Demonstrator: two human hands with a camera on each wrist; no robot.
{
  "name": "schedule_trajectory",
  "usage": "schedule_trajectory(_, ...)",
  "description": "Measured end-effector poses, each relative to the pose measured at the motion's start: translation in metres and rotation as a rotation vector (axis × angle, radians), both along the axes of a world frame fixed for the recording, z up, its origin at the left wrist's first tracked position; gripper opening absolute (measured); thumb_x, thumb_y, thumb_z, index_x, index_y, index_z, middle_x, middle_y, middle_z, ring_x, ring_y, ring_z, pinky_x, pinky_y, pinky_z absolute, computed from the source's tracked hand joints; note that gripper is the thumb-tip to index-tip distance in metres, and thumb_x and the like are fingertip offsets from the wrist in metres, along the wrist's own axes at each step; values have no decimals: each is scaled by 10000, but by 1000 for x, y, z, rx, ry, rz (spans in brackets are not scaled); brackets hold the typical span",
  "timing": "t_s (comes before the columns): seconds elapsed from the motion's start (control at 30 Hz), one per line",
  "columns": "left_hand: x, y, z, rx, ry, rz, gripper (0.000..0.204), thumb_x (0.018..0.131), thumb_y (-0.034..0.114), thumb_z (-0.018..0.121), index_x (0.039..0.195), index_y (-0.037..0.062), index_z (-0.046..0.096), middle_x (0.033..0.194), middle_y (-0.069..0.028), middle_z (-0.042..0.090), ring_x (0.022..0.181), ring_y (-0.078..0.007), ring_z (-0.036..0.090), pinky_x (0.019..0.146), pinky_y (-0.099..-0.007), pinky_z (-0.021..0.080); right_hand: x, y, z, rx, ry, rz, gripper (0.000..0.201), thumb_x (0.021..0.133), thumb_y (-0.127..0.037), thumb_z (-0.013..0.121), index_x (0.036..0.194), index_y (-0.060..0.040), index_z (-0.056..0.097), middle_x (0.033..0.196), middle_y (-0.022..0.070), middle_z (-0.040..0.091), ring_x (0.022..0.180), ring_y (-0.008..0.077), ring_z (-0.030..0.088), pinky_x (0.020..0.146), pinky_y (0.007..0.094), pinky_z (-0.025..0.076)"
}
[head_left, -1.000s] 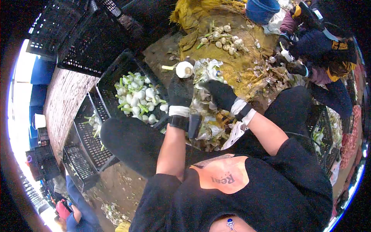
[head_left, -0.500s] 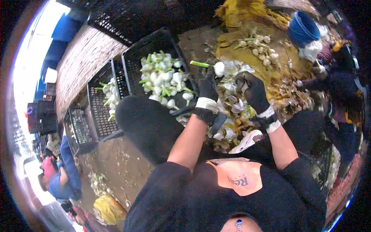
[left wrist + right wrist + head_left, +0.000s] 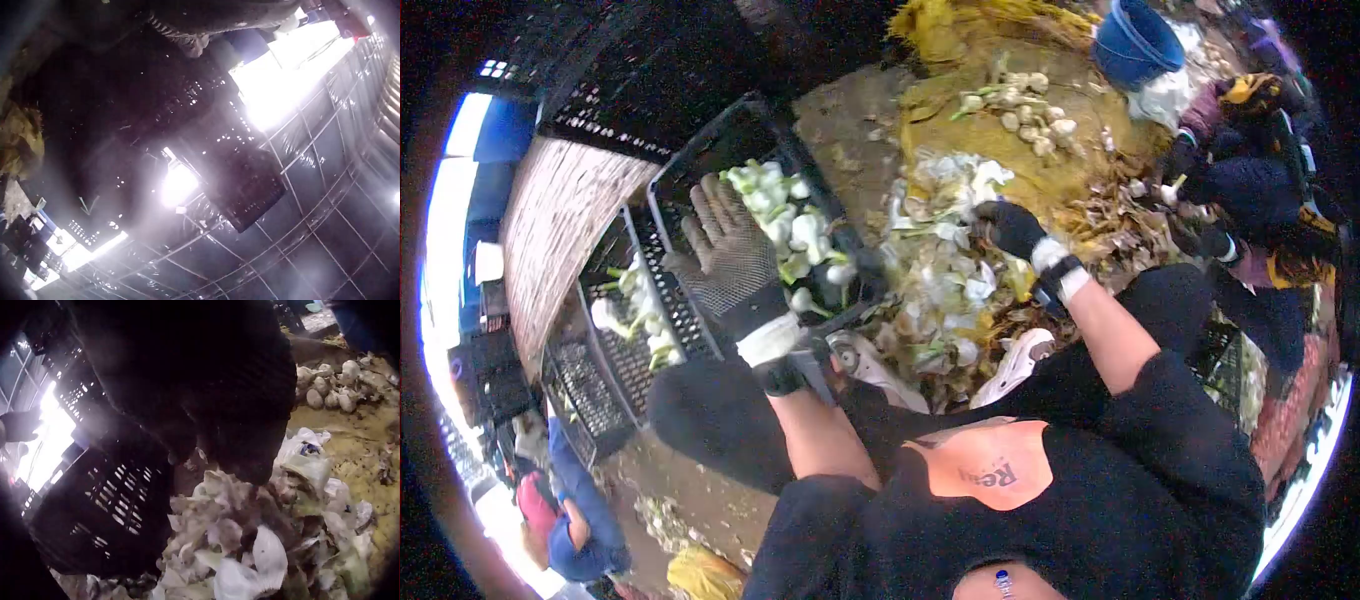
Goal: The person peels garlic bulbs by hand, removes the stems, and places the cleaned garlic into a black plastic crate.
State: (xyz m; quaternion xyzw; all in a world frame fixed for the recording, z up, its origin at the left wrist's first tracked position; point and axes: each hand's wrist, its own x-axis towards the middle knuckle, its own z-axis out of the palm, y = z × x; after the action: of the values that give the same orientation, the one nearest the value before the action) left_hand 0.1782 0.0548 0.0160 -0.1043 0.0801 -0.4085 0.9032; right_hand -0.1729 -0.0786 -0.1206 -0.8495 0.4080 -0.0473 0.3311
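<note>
My left hand (image 3: 730, 252), in a dark mesh glove, is held over a black crate (image 3: 662, 190), fingers straight and spread. White garlic bulbs (image 3: 805, 232) with cut green stems lie in that crate, beside and partly behind the fingers. My right hand (image 3: 1012, 230), in a black glove, is over a heap of garlic skins (image 3: 945, 270), its fingers bent. In the right wrist view the dark glove (image 3: 231, 394) hangs above the pale skins, a small shred (image 3: 201, 456) at the fingertips; I cannot tell whether they pinch it.
Another black crate (image 3: 615, 345) with garlic stands at the left. Untrimmed garlic bulbs (image 3: 1030, 110) lie on a yellow sack (image 3: 940, 115) ahead, near a blue bucket (image 3: 1135, 45). Another person (image 3: 1250, 170) works at the right. A white shoe (image 3: 1025, 362) is beside the skins.
My left hand held a garlic bulb over the skins earlier; it has moved left over the crate, and the bulb is out of it. My right hand stays near the heap.
</note>
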Motion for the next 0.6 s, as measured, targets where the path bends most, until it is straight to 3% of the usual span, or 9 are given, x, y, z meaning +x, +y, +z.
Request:
schedule_trajectory(0.03,-20,-7,17,313,-231,-26,601,911,310,545,1414,91,301,1487,-149,259,1375,-294,255,1122,-494,247,-4,-20,-7,90,50,-29,229,806,-227,587,956,-74,667,925,166,660,887,332,628,784,397,498)
schedule_trajectory(0.07,-34,-11,13,318,-323,-109,536,930,297,513,1386,77,336,1453,-149,305,1355,-298,286,1114,-486,265,-11,-35,-14,-249,0,136,246,781,-221,597,966,-74,666,926,167,664,884,330,631,791,394,501)
schedule_trajectory(0.1,-48,-14,9,321,-421,-187,477,950,284,480,1358,63,371,1419,-150,351,1334,-301,317,1105,-477,283,-7,-56,-5,-94,232,47,274,788,-248,596,996,-86,671,954,147,674,906,319,635,817,400,503)
schedule_trajectory(0.17,-73,-18,7,386,-522,-239,467,947,280,486,1346,61,385,1400,-150,370,1315,-305,340,1094,-473,299,-30,-88,-46,-389,201,-145,276,810,-278,583,1002,-99,669,975,156,668,920,327,631,818,418,500)
schedule_trajectory(0.23,-84,-27,4,482,-570,-274,457,943,277,492,1335,60,399,1381,-151,389,1296,-309,363,1082,-469,314,-38,-129,-52,-170,643,-190,334,829,-351,568,1033,-103,660,1055,159,649,978,340,614,851,420,489)
schedule_trajectory(0.3,-92,-32,-3,553,-605,-306,448,940,273,499,1323,59,412,1362,-151,408,1277,-314,385,1071,-465,329,-50,-138,-51,-191,640,-327,400,820,-404,565,1065,-99,645,1109,166,627,1024,350,595,882,410,475)
schedule_trajectory(0.4,-104,-36,-11,625,-653,-348,433,935,268,508,1306,57,433,1333,-152,437,1248,-320,419,1054,-458,352,-104,-177,-143,-168,649,-208,411,820,-393,570,1105,-102,628,1145,176,608,1060,353,578,904,420,459)
schedule_trajectory(0.5,-124,-35,-17,665,-726,-361,419,930,262,517,1289,55,453,1304,-153,465,1220,-326,453,1037,-452,376,-94,-169,-108,-164,666,-364,289,824,-307,577,1007,-93,641,986,179,647,937,356,613,805,451,488)
schedule_trajectory(0.6,-139,-41,-25,711,-869,-374,405,925,257,526,1272,53,473,1276,-154,494,1191,-332,487,1019,-445,399,-93,-162,-75,-474,447,-204,184,837,-239,556,922,-103,645,894,189,645,834,376,617,732,458,492)
